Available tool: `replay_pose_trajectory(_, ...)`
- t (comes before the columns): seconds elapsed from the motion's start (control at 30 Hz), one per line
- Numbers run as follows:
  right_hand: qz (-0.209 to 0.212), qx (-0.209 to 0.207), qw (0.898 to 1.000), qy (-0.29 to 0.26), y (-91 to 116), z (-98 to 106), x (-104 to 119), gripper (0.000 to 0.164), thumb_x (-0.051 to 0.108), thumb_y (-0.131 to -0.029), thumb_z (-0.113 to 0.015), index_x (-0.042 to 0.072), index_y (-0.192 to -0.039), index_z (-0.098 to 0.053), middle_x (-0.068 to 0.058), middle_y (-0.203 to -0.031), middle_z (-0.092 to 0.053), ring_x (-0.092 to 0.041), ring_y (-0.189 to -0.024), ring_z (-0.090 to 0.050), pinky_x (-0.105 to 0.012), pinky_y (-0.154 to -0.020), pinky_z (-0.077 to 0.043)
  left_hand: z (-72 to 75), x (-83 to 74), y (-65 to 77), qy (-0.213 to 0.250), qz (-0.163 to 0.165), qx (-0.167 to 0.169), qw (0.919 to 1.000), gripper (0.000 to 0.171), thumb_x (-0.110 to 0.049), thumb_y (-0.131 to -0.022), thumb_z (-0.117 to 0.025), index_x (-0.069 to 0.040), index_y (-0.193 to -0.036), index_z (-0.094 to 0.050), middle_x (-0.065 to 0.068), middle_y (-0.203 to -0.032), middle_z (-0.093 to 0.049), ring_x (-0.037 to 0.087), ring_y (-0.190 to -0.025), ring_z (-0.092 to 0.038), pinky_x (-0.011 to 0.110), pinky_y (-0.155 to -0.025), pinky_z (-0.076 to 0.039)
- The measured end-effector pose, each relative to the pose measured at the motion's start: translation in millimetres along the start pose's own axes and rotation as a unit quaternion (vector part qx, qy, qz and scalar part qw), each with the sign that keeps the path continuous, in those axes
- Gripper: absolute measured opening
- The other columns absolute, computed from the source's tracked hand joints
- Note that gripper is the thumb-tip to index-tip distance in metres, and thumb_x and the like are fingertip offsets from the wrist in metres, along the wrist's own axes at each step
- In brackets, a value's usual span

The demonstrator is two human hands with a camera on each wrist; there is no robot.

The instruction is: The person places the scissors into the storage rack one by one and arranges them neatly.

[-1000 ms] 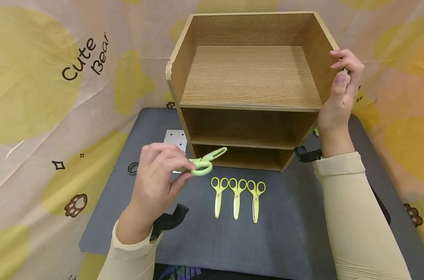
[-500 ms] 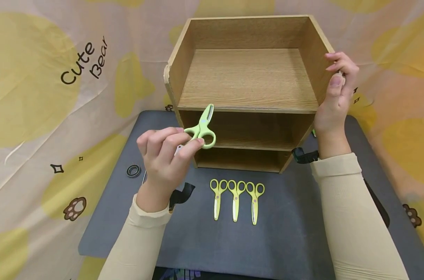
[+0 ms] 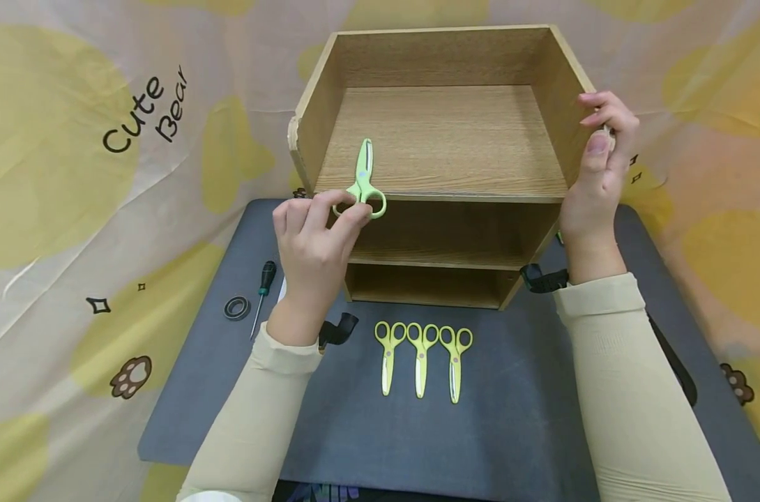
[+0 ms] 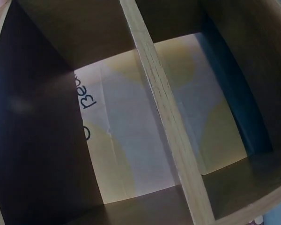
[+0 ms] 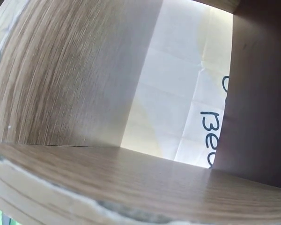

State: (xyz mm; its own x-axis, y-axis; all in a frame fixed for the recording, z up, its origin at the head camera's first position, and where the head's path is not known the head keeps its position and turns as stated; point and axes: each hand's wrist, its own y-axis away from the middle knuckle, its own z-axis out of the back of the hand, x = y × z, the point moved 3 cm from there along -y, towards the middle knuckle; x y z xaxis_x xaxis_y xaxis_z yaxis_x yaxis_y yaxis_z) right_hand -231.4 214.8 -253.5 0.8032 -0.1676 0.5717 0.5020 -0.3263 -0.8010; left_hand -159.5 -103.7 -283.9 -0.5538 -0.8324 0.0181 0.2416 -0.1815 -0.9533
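The left hand (image 3: 314, 254) pinches green scissors (image 3: 364, 166) by the handles, masking part of the wooden shelf (image 3: 449, 139), whose right side the right hand (image 3: 599, 164) grips; three yellow scissors (image 3: 421, 357) lie on the bench (image 3: 512, 432) before it, a screwdriver (image 3: 266, 279) and black ring (image 3: 226, 309) leftward; the backdrop cloth (image 3: 229, 160) reads "Cute Bear".

We find the head camera set back and above, facing forward and down over the dark grey flat tabletop (image 3: 512, 411) and the light-brown, open-fronted wooden shelf unit (image 3: 443, 146). We note the left-wrist camera close to that unit, its frame tilted, facing into two compartments across a pale wooden divider board (image 4: 165, 105). The right-wrist camera faces closely into a compartment. All three views share the yellow-and-white printed fabric backdrop (image 3: 173, 216), including some black lettering (image 5: 209, 122).
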Motion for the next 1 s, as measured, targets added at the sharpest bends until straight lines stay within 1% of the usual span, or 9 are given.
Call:
replay_pose_trajectory(0.1,0.002,-0.003,1.000,-0.007,-0.3,-0.7,0.5,0.021,0.003,-0.099,-0.034,0.006,-0.099,-0.055,-0.008,-0.123,-0.061,-0.029,-0.130,-0.048,-0.033,-0.116,-0.029,-4.9,2.9,-3.5,-0.003,0.018,0.033,0.9993,0.007,-0.022,-0.097,-0.077,-0.016,-0.099,-0.077,0.007,-0.109,-0.074,0.031,-0.078,-0.056,0.048,-0.079,-0.041)
replay_pose_trajectory(0.17,0.003,-0.005,1.000,-0.012,-0.4,-1.5,0.8,0.020,0.004,-0.099,-0.035,0.006,-0.098,-0.055,-0.008,-0.122,-0.061,-0.030,-0.129,-0.048,-0.033,-0.115,-0.030,-8.2,4.6,-4.6,-0.016,0.027,0.063,0.9975,0.014,-0.024,-0.097,-0.077,-0.015,-0.108,-0.075,0.009,-0.114,-0.073,0.031,-0.078,-0.063,0.046,-0.074,-0.043)
replay_pose_trajectory(0.23,0.003,-0.005,1.000,-0.016,-0.3,-2.4,1.5,0.020,0.004,-0.099,-0.035,0.005,-0.098,-0.055,-0.008,-0.122,-0.061,-0.030,-0.129,-0.048,-0.033,-0.115,-0.030,-11.8,5.4,-4.3,-0.031,0.034,0.104,0.9935,0.022,-0.025,-0.099,-0.075,-0.015,-0.119,-0.073,0.012,-0.122,-0.070,0.031,-0.071,-0.064,0.044,-0.066,-0.044)
replay_pose_trajectory(0.3,0.003,-0.005,1.000,-0.018,-0.4,-2.8,1.9,0.020,0.004,-0.099,-0.035,0.005,-0.098,-0.055,-0.008,-0.122,-0.061,-0.030,-0.129,-0.048,-0.033,-0.115,-0.031,-15.2,4.7,-3.6,-0.045,0.041,0.151,0.9867,0.032,-0.029,-0.102,-0.071,-0.017,-0.132,-0.067,0.015,-0.131,-0.065,0.031,-0.064,-0.063,0.042,-0.059,-0.045)
replay_pose_trajectory(0.37,0.002,-0.006,1.000,-0.021,-0.5,-2.8,2.1,0.021,0.003,-0.099,-0.035,0.005,-0.098,-0.055,-0.009,-0.122,-0.061,-0.030,-0.129,-0.048,-0.033,-0.114,-0.031,-17.9,3.4,-2.9,-0.057,0.050,0.193,0.9782,0.040,-0.033,-0.105,-0.066,-0.018,-0.142,-0.060,0.017,-0.140,-0.057,0.031,-0.058,-0.058,0.040,-0.053,-0.045)
replay_pose_trajectory(0.5,0.003,-0.008,1.000,-0.020,-0.3,-2.2,1.6,0.021,0.003,-0.098,-0.035,0.004,-0.098,-0.055,-0.008,-0.122,-0.061,-0.031,-0.128,-0.049,-0.033,-0.114,-0.031,-18.7,1.4,-3.1,-0.082,0.083,0.250,0.9613,0.049,-0.040,-0.107,-0.061,-0.021,-0.151,-0.051,0.014,-0.155,-0.047,0.027,-0.053,-0.052,0.038,-0.045,-0.042)
replay_pose_trajectory(0.7,0.001,0.001,1.000,-0.015,0.1,-1.8,0.6,0.022,0.003,-0.099,-0.034,0.005,-0.100,-0.055,-0.008,-0.124,-0.060,-0.030,-0.130,-0.048,-0.033,-0.115,-0.030,-9.9,0.2,-7.8,-0.127,0.111,0.289,0.9424,0.052,-0.047,-0.108,-0.056,-0.024,-0.153,-0.049,0.011,-0.159,-0.045,0.022,-0.040,-0.038,0.036,-0.040,-0.035)
replay_pose_trajectory(0.87,-0.001,0.001,1.000,-0.015,-0.4,-1.1,0.3,0.022,0.003,-0.099,-0.034,0.005,-0.100,-0.056,-0.008,-0.124,-0.060,-0.030,-0.130,-0.047,-0.033,-0.115,-0.030,-1.2,1.4,-11.6,-0.152,0.129,0.304,0.9316,0.053,-0.052,-0.108,-0.052,-0.023,-0.152,-0.049,0.011,-0.159,-0.045,0.023,-0.038,-0.037,0.037,-0.040,-0.034)
replay_pose_trajectory(1.0,0.000,-0.003,1.000,-0.018,-1.2,-1.0,1.2,0.022,0.002,-0.098,-0.034,0.005,-0.099,-0.056,-0.008,-0.123,-0.061,-0.030,-0.130,-0.048,-0.033,-0.114,-0.030,0.5,3.5,-12.8,-0.152,0.141,0.324,0.9231,0.054,-0.053,-0.108,-0.050,-0.024,-0.154,-0.045,0.010,-0.162,-0.042,0.023,-0.039,-0.039,0.037,-0.040,-0.035)
